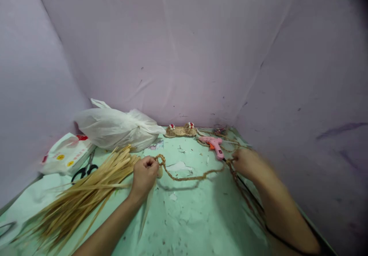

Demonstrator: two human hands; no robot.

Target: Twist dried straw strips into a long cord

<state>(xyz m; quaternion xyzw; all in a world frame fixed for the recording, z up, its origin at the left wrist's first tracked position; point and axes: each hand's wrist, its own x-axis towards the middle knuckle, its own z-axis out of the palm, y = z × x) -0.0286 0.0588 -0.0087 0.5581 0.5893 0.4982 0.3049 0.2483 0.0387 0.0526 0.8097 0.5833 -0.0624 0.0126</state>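
A thin brown braided cord (186,179) sags between my two hands above the green tabletop (184,217). My left hand (146,171) is closed in a pinch on the cord's looped left end, with a pale strip (146,210) hanging below it. At the right, my right hand (244,162) is slightly blurred and closed round the cord near its bunched part; its fingertips are partly hidden. A pink glue gun (217,148) lies just left of my right hand. Left of my left hand is a bundle of dry straw strips (83,202).
Black-handled scissors (84,171) lie beside a white box (69,154). A white plastic bag (117,127) stands at the back left. A woven piece with red and white beads (180,131) sits by the back wall. A black cable (283,240) runs under my right arm.
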